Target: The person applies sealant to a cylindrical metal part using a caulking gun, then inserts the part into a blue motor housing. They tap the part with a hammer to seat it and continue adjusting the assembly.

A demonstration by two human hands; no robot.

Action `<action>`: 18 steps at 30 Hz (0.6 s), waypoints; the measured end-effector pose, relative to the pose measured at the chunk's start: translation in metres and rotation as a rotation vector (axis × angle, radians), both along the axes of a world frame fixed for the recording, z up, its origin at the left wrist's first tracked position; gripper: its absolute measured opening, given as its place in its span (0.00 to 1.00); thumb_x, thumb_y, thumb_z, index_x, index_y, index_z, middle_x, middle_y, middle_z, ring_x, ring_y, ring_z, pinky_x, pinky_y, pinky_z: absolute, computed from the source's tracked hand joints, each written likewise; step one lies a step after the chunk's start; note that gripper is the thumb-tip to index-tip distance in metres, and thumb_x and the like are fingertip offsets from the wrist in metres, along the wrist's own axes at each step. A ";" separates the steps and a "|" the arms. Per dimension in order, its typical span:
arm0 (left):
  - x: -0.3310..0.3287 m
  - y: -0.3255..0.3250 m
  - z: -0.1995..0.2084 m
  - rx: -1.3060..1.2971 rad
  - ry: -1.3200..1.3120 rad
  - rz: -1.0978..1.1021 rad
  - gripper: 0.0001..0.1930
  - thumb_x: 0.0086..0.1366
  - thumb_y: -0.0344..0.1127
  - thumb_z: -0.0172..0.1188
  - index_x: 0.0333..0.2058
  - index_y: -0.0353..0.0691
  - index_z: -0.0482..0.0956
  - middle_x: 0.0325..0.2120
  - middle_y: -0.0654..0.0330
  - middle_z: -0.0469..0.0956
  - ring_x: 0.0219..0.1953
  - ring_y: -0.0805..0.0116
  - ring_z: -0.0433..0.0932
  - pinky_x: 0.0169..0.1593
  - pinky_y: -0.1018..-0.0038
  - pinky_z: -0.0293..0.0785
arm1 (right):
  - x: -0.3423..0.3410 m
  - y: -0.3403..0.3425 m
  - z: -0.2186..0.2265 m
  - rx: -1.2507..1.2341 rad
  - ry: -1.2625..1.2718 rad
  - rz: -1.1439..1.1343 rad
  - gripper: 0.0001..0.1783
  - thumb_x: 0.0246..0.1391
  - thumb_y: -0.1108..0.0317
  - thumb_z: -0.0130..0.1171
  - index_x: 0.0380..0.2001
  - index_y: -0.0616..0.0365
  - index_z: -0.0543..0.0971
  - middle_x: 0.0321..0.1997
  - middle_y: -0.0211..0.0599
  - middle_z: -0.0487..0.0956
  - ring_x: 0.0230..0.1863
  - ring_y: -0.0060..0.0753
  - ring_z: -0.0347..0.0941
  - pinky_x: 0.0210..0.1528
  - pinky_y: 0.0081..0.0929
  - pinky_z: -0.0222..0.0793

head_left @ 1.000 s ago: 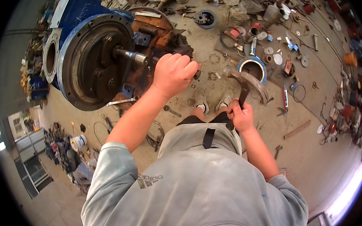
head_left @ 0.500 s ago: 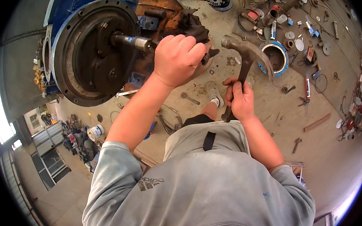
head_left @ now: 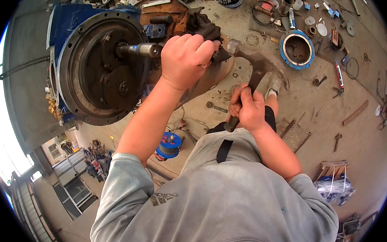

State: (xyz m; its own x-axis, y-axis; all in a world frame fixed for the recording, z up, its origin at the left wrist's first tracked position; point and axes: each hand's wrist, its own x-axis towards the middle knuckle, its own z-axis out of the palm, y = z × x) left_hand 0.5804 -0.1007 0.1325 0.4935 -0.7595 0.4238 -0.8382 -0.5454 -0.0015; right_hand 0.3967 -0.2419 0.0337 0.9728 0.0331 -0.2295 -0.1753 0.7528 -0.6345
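My right hand point(head_left: 247, 107) grips the dark handle of a claw hammer point(head_left: 257, 66), its head up and its claw pointing right. The striking face is just right of my left hand point(head_left: 186, 60). That hand is closed around a dark bar-like piece point(head_left: 221, 56), mostly hidden by the fingers; its exact kind cannot be made out. Left of my fist, a bright metal shaft point(head_left: 140, 50) sticks out of the round, greasy opening of a blue flanged housing point(head_left: 66, 71). The shaft's end is close to my knuckles; whether the bar touches it is unclear.
Behind my left hand lie a rusty orange casing point(head_left: 173, 14) and a dark rag point(head_left: 204, 24). A blue ring flange point(head_left: 281, 48), a sealant tube point(head_left: 339, 76) and loose tools cover the floor at right. A blue cable reel point(head_left: 169, 145) stands below my left forearm.
The hammer's head has moved left, closer to my left fist, and its handle leans more. My left hand has shifted slightly left. The view has turned a little, showing the cable reel.
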 end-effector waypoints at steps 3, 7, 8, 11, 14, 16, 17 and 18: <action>-0.002 -0.001 0.001 0.011 -0.006 0.001 0.15 0.39 0.30 0.68 0.24 0.47 0.70 0.21 0.63 0.67 0.27 0.60 0.75 0.29 0.63 0.66 | -0.001 0.013 0.004 0.053 0.023 0.004 0.26 0.79 0.50 0.45 0.32 0.60 0.73 0.19 0.28 0.68 0.19 0.19 0.61 0.23 0.24 0.56; -0.003 -0.003 0.000 0.033 -0.004 0.013 0.14 0.40 0.30 0.68 0.25 0.47 0.72 0.21 0.63 0.68 0.27 0.59 0.75 0.30 0.63 0.68 | -0.003 0.025 0.004 0.085 0.048 -0.004 0.26 0.79 0.49 0.41 0.34 0.60 0.73 0.19 0.27 0.67 0.18 0.20 0.60 0.23 0.25 0.57; -0.002 -0.002 0.000 0.041 -0.002 0.015 0.14 0.40 0.30 0.69 0.25 0.47 0.72 0.21 0.63 0.68 0.27 0.59 0.75 0.30 0.63 0.68 | -0.004 0.025 0.003 0.084 0.051 -0.017 0.27 0.80 0.49 0.40 0.34 0.60 0.73 0.19 0.27 0.66 0.18 0.20 0.59 0.23 0.25 0.57; -0.002 -0.002 -0.002 0.022 -0.017 0.012 0.15 0.47 0.30 0.71 0.23 0.47 0.70 0.20 0.63 0.68 0.25 0.59 0.75 0.29 0.63 0.68 | -0.010 0.022 0.002 0.074 -0.031 -0.144 0.28 0.80 0.47 0.38 0.35 0.60 0.73 0.20 0.27 0.65 0.17 0.22 0.58 0.22 0.26 0.58; 0.001 -0.002 -0.006 0.024 -0.093 0.006 0.17 0.60 0.38 0.70 0.21 0.49 0.69 0.18 0.66 0.66 0.23 0.65 0.74 0.27 0.67 0.67 | -0.011 0.020 0.007 0.191 -0.210 -0.365 0.29 0.80 0.46 0.36 0.35 0.60 0.73 0.20 0.27 0.64 0.16 0.23 0.57 0.21 0.27 0.59; 0.003 -0.003 -0.007 0.017 -0.097 -0.008 0.17 0.60 0.38 0.70 0.21 0.49 0.69 0.18 0.66 0.67 0.23 0.65 0.74 0.27 0.67 0.67 | -0.009 0.029 0.015 0.312 -0.283 -0.507 0.30 0.80 0.45 0.37 0.34 0.60 0.73 0.19 0.27 0.65 0.16 0.21 0.57 0.19 0.27 0.57; 0.002 -0.004 -0.008 0.012 -0.098 -0.013 0.17 0.60 0.39 0.70 0.21 0.49 0.69 0.18 0.66 0.67 0.23 0.64 0.75 0.27 0.67 0.67 | -0.010 0.031 0.015 0.188 -0.173 -0.331 0.30 0.80 0.46 0.38 0.33 0.60 0.73 0.19 0.27 0.65 0.16 0.20 0.57 0.19 0.27 0.56; 0.002 -0.005 -0.008 0.016 -0.088 -0.005 0.16 0.60 0.38 0.71 0.22 0.48 0.70 0.18 0.65 0.67 0.23 0.63 0.75 0.27 0.66 0.67 | -0.012 0.032 0.013 0.065 -0.063 -0.155 0.30 0.80 0.46 0.38 0.32 0.60 0.73 0.19 0.27 0.65 0.16 0.19 0.57 0.19 0.26 0.55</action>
